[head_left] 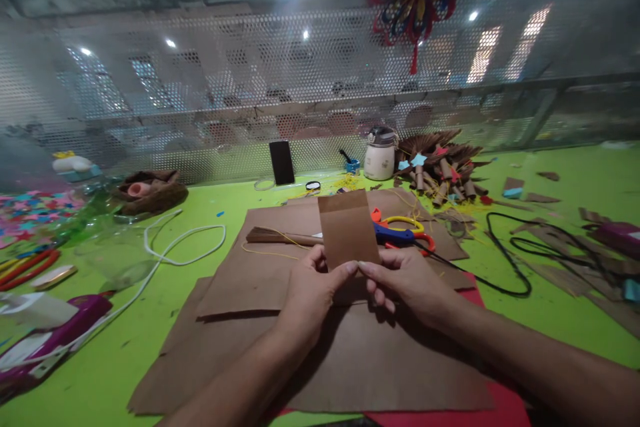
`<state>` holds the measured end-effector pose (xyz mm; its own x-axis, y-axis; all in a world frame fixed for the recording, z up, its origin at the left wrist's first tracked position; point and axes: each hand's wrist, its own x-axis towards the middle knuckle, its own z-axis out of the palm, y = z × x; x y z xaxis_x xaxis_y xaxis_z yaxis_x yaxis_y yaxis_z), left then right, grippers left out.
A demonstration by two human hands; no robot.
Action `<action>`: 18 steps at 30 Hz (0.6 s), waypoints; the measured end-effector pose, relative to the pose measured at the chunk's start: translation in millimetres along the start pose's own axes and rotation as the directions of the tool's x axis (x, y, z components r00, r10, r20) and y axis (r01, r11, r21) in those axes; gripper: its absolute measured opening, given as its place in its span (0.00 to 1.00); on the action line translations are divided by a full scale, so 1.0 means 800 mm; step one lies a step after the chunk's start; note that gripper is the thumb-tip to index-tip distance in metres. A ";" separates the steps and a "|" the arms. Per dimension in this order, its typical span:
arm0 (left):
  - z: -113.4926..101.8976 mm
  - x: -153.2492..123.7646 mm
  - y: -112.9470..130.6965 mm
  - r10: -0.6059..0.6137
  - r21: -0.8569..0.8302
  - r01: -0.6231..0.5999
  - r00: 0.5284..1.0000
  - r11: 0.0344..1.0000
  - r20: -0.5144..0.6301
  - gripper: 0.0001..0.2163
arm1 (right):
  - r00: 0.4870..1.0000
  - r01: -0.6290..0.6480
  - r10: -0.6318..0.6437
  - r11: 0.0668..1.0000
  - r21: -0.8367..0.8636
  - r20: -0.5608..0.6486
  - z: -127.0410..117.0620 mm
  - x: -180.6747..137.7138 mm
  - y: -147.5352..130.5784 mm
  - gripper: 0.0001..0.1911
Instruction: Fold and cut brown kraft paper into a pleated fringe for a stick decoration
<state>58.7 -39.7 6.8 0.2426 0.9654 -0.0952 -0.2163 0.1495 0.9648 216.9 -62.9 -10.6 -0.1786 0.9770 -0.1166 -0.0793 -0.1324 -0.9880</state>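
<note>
A small rectangular piece of brown paper [349,230] is held up between my two hands, with a crease-like band near its top edge. My left hand [314,283] pinches its lower left side, and the thumb lies along the bottom edge. At the lower right, my right hand [407,280] grips the same edge, its thumb tip close to the left thumb. Large brown paper sheets [235,353] lie stacked beneath. Behind the held piece, a folded brown paper strip [280,236] with yellow thread and blue-handled scissors [395,235] rest on the sheets.
Folded paper fans [440,163] are heaped at the back right beside a white jar [379,159]. A dark phone [282,163] stands upright at the back. A white cable [165,253] loops at left, a black cord [500,287] at right. Paper stars [35,213] lie far left.
</note>
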 end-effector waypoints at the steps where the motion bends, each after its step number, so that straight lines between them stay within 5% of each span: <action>1: -0.001 -0.001 0.002 -0.021 -0.007 0.021 0.999 1.000 0.047 0.17 | 1.000 0.006 -0.006 1.000 -0.005 0.001 -0.001 0.000 0.000 0.21; 6: -0.003 -0.003 0.008 -0.106 0.017 0.105 0.952 0.994 0.286 0.09 | 1.000 0.020 -0.020 1.000 -0.007 0.016 -0.007 0.001 -0.004 0.20; 18: -0.002 -0.001 0.007 -0.125 0.150 0.107 0.985 0.983 0.115 0.12 | 0.989 0.000 -0.002 1.000 0.016 0.151 -0.014 0.001 -0.011 0.18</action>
<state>55.9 -39.0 11.7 0.3751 0.9081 -0.1863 -0.0448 0.2185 0.9748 228.7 -59.4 -3.1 -0.3240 0.9410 -0.0981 -0.0945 -0.1354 -0.9863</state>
